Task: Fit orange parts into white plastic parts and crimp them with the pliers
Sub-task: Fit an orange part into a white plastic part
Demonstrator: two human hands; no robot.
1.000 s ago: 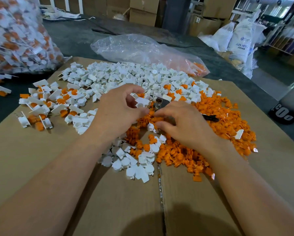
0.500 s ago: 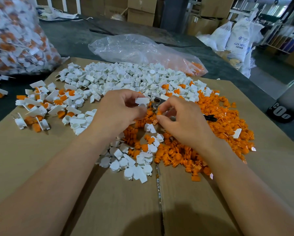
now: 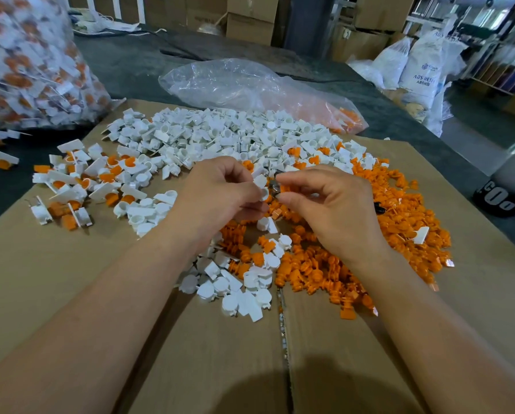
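Both left hand and right hand pinch parts over cardboard among stacked boxes.

Caps pile left of inserts (both on cardboard).

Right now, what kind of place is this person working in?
Probably a small factory or warehouse assembly area: stacked cardboard boxes behind, white sacks marked ABS at the right, and a clear bag of assembled parts.

beyond my dark grey tabletop, cardboard boxes stack along the far side. white sacks lean at my right on the grey floor.
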